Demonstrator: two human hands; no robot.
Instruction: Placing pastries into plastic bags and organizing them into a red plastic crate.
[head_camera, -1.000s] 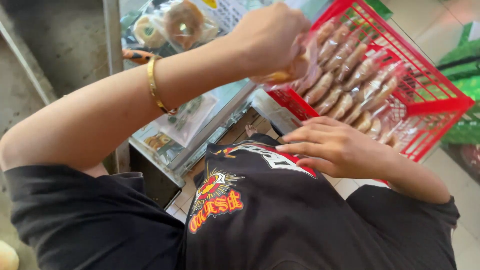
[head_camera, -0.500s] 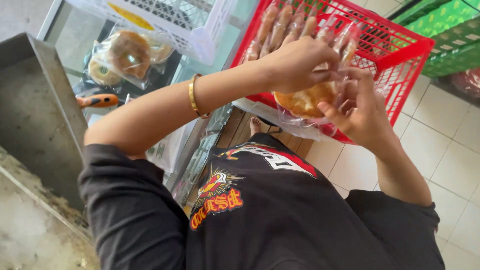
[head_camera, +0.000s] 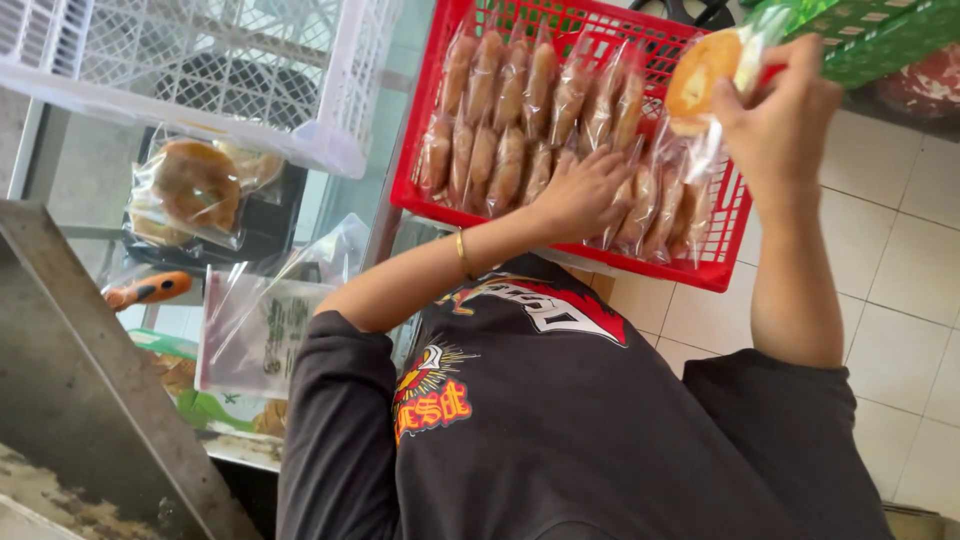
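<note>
A red plastic crate holds rows of long brown pastries in clear bags. My left hand, with a gold bracelet on its wrist, lies on the bagged pastries near the crate's middle with its fingers spread. My right hand is raised over the crate's right edge. It grips a round golden bun sealed in a clear bag by the bag's side.
A white slatted crate stands at the upper left, with bagged ring-shaped pastries under it. An orange-handled tool and a stack of clear bags lie nearby. There is a green crate at the top right, a metal surface at the left, and tiled floor.
Both hands were together on the bagged bun over the crate. Now my right hand holds it alone, farther right, and my left hand has dropped onto the packed pastries.
</note>
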